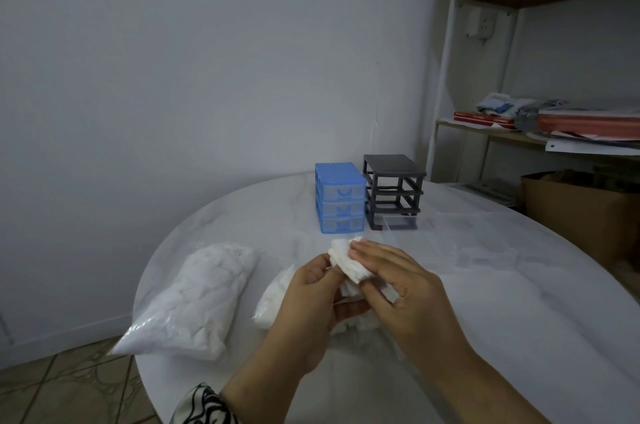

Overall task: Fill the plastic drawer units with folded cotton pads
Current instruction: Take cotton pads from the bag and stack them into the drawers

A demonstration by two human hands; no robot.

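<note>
A white cotton pad (343,259) is held over the table between both hands. My left hand (311,306) grips its lower edge from the left, and my right hand (401,288) pinches it from the right. Behind them stands a blue drawer unit (339,196) with three shut drawers. To its right stands a dark grey drawer frame (393,189) with no drawers in it. A clear drawer (401,221) lies in front of the frame. A clear bag of white cotton pads (197,299) lies at the left, and a smaller heap of pads (273,299) lies under my left hand.
The round white marble table (502,285) has bare surface at the right. A shelf rack (540,132) with books and papers stands at the right, with a cardboard box (581,212) below it. The tiled floor (62,385) shows at lower left.
</note>
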